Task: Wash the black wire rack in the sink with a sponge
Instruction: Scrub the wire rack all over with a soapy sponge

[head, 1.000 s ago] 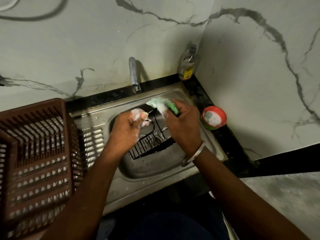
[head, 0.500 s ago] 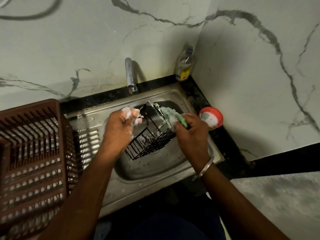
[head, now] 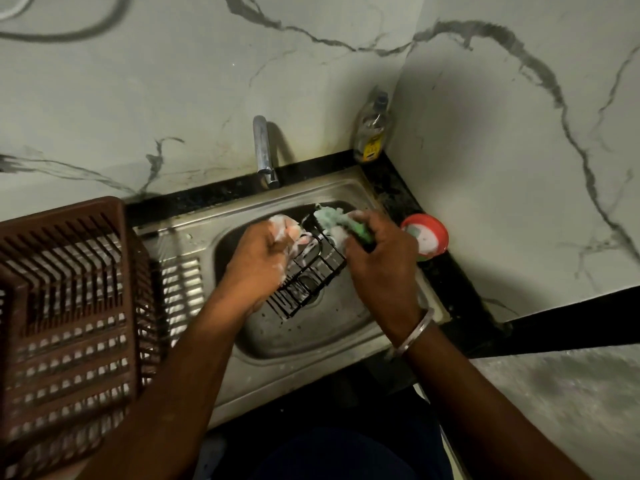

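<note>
The black wire rack [head: 308, 275] hangs tilted over the steel sink [head: 311, 341], above the drain. My left hand [head: 266, 258], covered in white suds, grips the rack's left side. My right hand [head: 381, 258] is closed around a soapy green sponge [head: 334, 220] and presses it on the rack's upper right rim. A silver bangle sits on my right wrist. Part of the rack is hidden behind both hands.
A brown plastic dish basket [head: 65, 306] stands on the drainboard at the left. The tap [head: 263, 150] rises behind the basin. A dish-soap bottle [head: 372, 129] stands in the back corner, and a red tub of dish soap [head: 427, 235] sits on the black counter right of the sink.
The sponge in my right hand has slid along the rack's top edge, and the rack has tipped and shifted slightly in my left hand. The camera has drifted a little.
</note>
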